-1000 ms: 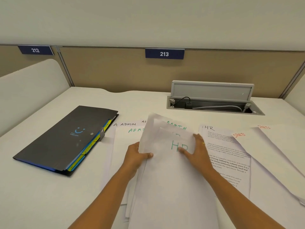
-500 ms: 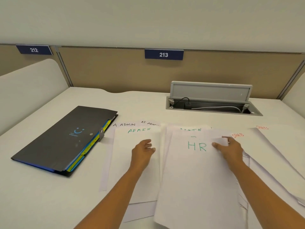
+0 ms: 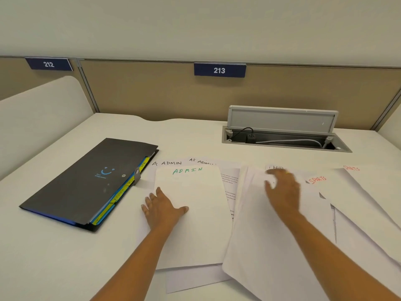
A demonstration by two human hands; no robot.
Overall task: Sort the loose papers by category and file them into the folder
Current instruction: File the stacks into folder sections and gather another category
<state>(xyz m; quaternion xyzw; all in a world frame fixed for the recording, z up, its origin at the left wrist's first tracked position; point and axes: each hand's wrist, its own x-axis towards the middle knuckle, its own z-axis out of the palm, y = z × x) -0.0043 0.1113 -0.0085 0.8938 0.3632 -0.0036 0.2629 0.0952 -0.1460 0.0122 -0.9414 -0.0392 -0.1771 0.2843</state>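
Head view shows the white table (image 3: 54,257), which carries everything. The loose papers cover its near part from the middle to the right edge, in three groups. The ADMIN pile (image 3: 195,224) lies in the middle, with more ADMIN sheets showing behind it. The HR pile (image 3: 260,257) lies just to its right, partly over some printed sheets. The SPORTS sheets (image 3: 364,209) are fanned out toward the right edge, overlapping one another. The dark folder (image 3: 86,181) lies closed nearer the left edge, at an angle, with its open side just beside the ADMIN pile.

The left hand (image 3: 163,208) rests flat on the left border of the top ADMIN sheet, with fingers straight and spread, gripping nothing. The right hand (image 3: 282,192) lies on the far part of the HR pile. It is blurred, but its fingers look spread and not curled round any sheet. Coloured tabs (image 3: 112,200) stick out of the folder's side, and a small grey clasp (image 3: 137,175) sits on the edge of the cover.

In my judgement the sorting step is in hand and close to its end, because the groups are formed, while filing is not yet begun. The next move calls for squaring one pile so that its edges are aligned. After that the clasp must be opened and the tab with the same label found before the sheets slide in.
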